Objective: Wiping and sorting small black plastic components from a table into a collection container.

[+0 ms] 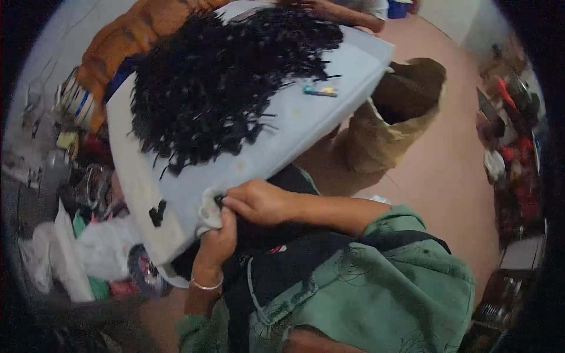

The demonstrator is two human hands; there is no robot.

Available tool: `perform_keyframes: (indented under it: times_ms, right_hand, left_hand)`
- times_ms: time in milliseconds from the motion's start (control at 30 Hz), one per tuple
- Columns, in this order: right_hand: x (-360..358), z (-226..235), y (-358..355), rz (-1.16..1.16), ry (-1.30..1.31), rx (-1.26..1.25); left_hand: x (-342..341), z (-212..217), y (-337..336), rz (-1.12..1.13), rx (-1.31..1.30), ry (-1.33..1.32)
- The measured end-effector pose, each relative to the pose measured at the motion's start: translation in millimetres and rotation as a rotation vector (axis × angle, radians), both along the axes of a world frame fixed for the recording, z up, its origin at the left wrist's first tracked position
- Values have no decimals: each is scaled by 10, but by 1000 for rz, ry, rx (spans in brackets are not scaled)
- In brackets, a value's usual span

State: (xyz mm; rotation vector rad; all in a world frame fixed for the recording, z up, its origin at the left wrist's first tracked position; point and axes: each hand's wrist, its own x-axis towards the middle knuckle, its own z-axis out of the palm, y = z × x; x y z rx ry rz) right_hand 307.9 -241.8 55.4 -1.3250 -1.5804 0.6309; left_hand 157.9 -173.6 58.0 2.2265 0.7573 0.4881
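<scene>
My left hand (219,242), with a bangle at its wrist, is closed on a crumpled white cloth (208,213) at the near edge of the white table (294,126). Beside it, the fingertips of my right hand (262,203) pinch a small black piece (219,200) against the cloth; its shape is mostly hidden. A big heap of small black pieces (206,88) with thin stems covers the far part of the table. A few similar black pieces (157,213) lie apart near the left corner.
A small multicoloured stick-like object (321,91) lies near the table's right edge. An open brown sack (382,141) stands on the floor to the right. Another person's arm (338,13) rests beyond the heap. Bags and clutter (106,250) line the left; shelved goods (518,176) the right.
</scene>
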Motion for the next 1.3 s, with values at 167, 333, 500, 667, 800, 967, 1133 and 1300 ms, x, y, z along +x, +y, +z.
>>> perform_keyframes:
  times_ms: [167,333,500,667,800,967,1133,1300]
  right_hand:
    - [-91,-87,-14,-66,105,41]
    - [362,9,-23,-455,-225,71]
    - [907,4,38,-526,-625,-199]
    - [823,73,72,-566,-603,-201]
    - [798,122,-3,-671,-560,-315]
    - [772,59,80,-642,-697,-229]
    - [843,18,164,-619,-695,-199]
    - [890,76,126,-603,-641,-94]
  left_hand:
    - [35,76,-14,-38,261,-71]
    - [-170,317,279,138,554,137]
    - [-276,253,650,249,809,252]
    - [-69,279,269,87,587,126]
    - [255,51,113,-125,404,-157]
    - [379,70,85,-84,435,-168]
    - [350,18,102,-86,275,-106]
    - [295,15,124,-68,217,-143]
